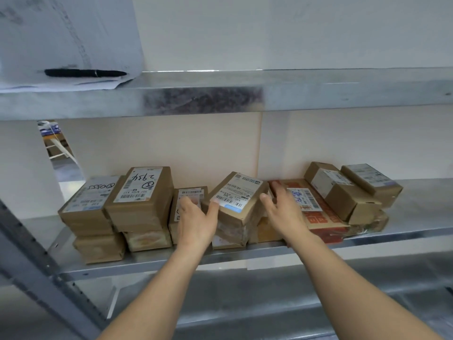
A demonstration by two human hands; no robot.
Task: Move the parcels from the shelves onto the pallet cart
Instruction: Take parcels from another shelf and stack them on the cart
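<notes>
Upper shelf (318,89) far left: sheets of paper (61,33) with a black pen (85,73) lying across them. Grey upright post (36,266) runs down the lower left.

All parcels sit on the middle shelf (416,207), against the back wall. Leftmost stack: brown parcel with a handwritten label (88,202) on top of another brown one. Just beside it, touching, a second stack topped by the parcel marked 2934 (142,190). Next comes a small labelled parcel (190,200), partly hidden by the left grip (196,217).

Left grip: released, fingers straight and spread over the small parcel, thumb touching the near left corner of the tilted parcel (235,197). That parcel sits centre, between both arms, tipped with its labelled face toward the camera, resting on lower parcels wrapped in tape.

Right grip (282,207): released, fingers straight, thumb against the tilted parcel's right side, fingers over the flat red box (326,222). Cannot tell if the palm presses the box.

On the red box at right: two brown boxes side by side, touching, the long brown box (328,187) and the far right box (370,182).
</notes>
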